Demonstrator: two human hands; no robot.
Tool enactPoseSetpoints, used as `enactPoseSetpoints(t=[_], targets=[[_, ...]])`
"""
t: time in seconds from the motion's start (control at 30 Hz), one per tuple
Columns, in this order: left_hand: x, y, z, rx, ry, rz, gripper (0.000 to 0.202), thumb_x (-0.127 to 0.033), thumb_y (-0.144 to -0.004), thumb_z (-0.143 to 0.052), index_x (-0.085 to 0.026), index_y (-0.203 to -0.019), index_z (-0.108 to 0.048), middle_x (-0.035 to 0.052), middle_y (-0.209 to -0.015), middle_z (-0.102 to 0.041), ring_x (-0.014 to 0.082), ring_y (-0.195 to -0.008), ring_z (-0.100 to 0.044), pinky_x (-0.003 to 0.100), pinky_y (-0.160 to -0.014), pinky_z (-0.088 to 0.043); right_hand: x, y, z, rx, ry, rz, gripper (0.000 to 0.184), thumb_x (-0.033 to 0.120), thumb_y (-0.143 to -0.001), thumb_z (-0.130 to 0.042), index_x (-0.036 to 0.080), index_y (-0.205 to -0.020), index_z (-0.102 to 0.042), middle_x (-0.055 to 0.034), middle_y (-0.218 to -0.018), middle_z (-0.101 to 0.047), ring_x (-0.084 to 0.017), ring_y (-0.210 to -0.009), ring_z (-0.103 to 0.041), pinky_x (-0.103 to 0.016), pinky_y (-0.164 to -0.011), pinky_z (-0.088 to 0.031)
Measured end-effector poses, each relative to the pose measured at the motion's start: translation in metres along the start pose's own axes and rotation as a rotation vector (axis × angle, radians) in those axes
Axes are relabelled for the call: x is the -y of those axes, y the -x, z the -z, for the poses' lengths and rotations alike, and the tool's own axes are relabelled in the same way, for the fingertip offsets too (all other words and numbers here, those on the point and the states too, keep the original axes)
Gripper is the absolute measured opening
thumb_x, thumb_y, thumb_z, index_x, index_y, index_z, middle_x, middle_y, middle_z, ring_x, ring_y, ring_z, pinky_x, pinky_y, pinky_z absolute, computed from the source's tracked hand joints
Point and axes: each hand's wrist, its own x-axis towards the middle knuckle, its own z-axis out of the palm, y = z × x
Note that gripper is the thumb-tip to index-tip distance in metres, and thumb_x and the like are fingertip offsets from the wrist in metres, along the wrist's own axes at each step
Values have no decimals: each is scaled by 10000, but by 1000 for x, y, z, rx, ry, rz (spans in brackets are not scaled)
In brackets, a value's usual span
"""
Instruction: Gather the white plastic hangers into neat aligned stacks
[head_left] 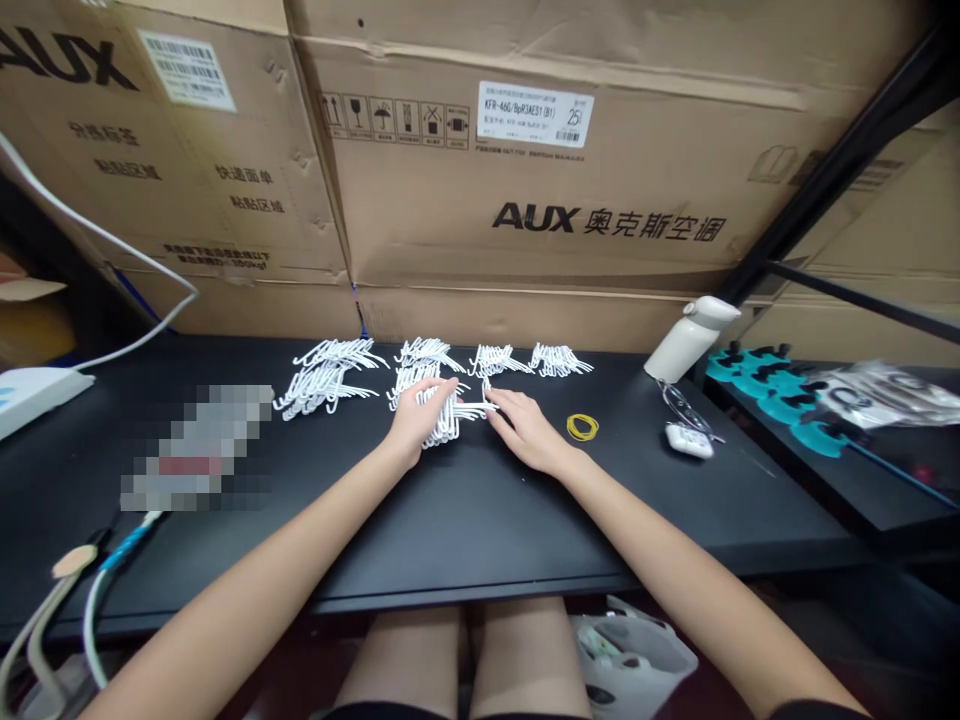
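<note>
Several hook piles (337, 354) look done on the desk (465, 540) — the front bunch (441, 432) looks unfinished, your left hand (409, 422) curled round it, your right (529, 430), fingers loosely bent, at its ends, hold unclear.

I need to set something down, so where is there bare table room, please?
Bare: front of table, between left forearm and right forearm; also between yellow bands and white case. Crowded: white hooks around left hand and behind.
</note>
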Motion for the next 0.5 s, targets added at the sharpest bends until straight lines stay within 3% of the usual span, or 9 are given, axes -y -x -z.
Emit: enactPoseSetpoints(t=[0.17, 0.33, 0.5], targets=[[0, 0, 0, -3, 8, 11, 357, -476, -655, -749, -162, -790, -644, 35, -669, -691, 161, -568, -639, 255, -555, -484, -5, 0, 3, -138, -141, -74, 301, 321, -921, -514, 196, -1168, -631, -96, -1138, -680, -237, -1029, -621, -408, -948, -463], [-1, 1, 0, -11, 17, 19, 360, -473, -653, -753, -165, -799, -637, 32, -666, -690, 162, -575, -643, 251, -548, -487, -6, 0, 4, -186, -290, -237, 427, 374, -821, -638, 204, -1208, -579, -84, -1047, -713, -222, -955, -660, -391, -888, -503], [-3, 2, 1, -10, 8, 14, 357, -480, -660, -746, -166, -785, -632, 33, -663, -687, 158, -564, -634, 248, -535, -476, -12, -1, 6, -231, -239, -278, 159, 189, -774, -583, 190, -897, -686, -52, -865, -733, -192, -776, -672, -342, -772, -532]])
